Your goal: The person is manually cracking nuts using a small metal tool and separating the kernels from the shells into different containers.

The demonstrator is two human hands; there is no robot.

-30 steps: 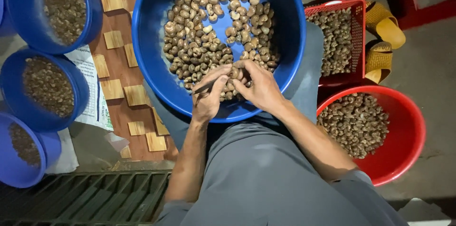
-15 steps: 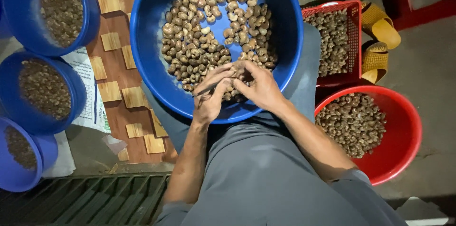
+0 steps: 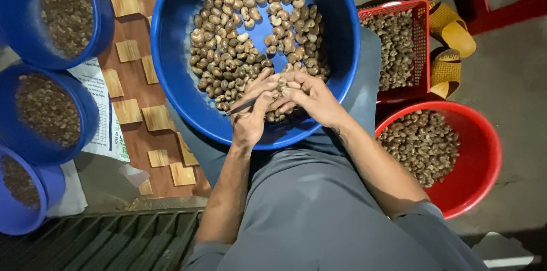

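Over the near rim of the big blue basin (image 3: 171, 49), the left hand (image 3: 249, 118) pinches a thin dark pick (image 3: 242, 106), slanting up-right toward a pale, curved cashew nut (image 3: 281, 84) gripped in the right hand's (image 3: 310, 97) closed fingertips.

Nut-sorting workshop floor (basins (image 3: 171, 49) of nuts (image 3: 239, 49) everywhere).

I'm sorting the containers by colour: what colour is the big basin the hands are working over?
Blue: the big basin is plain blue, seen in the head view.
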